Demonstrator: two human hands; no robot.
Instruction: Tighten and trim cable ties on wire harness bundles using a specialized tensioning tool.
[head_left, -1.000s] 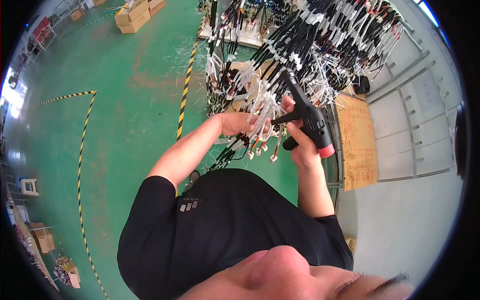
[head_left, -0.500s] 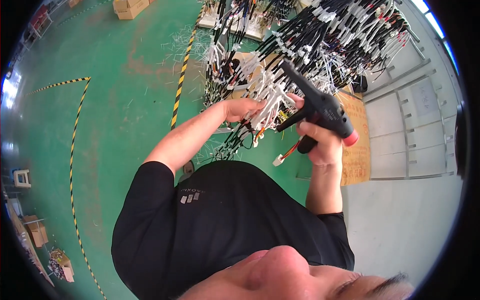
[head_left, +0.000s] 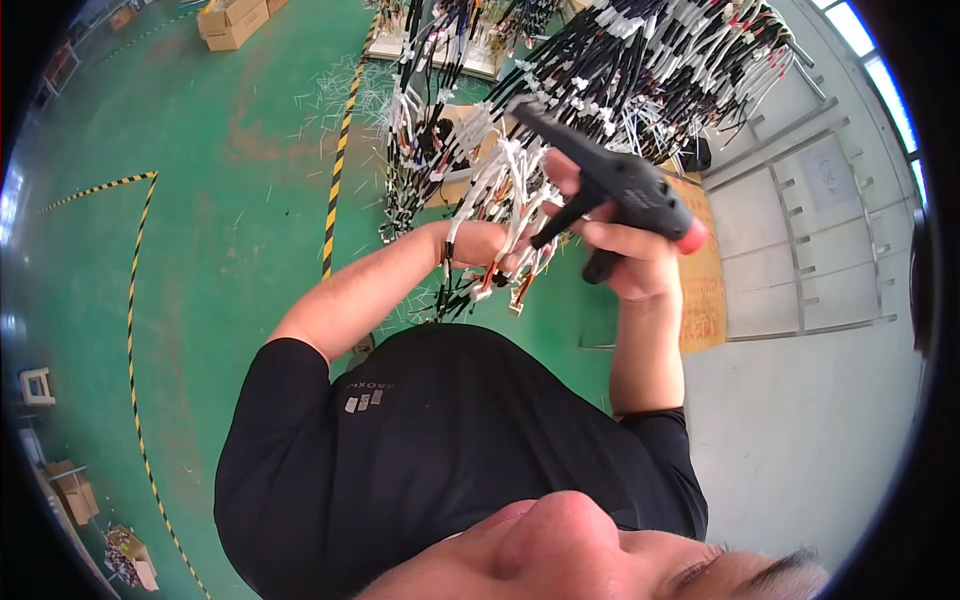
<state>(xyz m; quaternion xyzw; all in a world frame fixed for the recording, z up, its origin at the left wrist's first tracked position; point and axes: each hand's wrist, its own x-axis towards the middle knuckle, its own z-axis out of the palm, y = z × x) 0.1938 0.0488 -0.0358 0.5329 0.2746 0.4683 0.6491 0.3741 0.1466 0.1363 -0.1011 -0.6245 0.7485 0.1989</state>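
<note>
My right hand (head_left: 640,255) is closed round the grip of a black cable tie gun (head_left: 645,195) with a red knob at its rear end. The gun's nose points up and left, over the hanging wires. My left hand (head_left: 475,243) is closed on a bunch of white-sleeved wire harnesses (head_left: 512,180), close to their lower ends. Some strands cover its fingers. Below that hand dangle white connectors (head_left: 482,292) on orange, red and dark wires. Whether the gun's nose touches a strand, I cannot tell.
Dense rows of black and white harnesses (head_left: 660,60) hang from a rack ahead. Behind them stands a cardboard sheet (head_left: 705,290) by the white wall. Cut tie ends (head_left: 345,90) litter the green floor near a yellow-black tape line (head_left: 338,180). A carton (head_left: 232,22) sits far left.
My left hand has come down slightly along the harnesses. The tie gun has moved a little left and up. The orange-wired connector that hung below my right hand no longer shows there.
</note>
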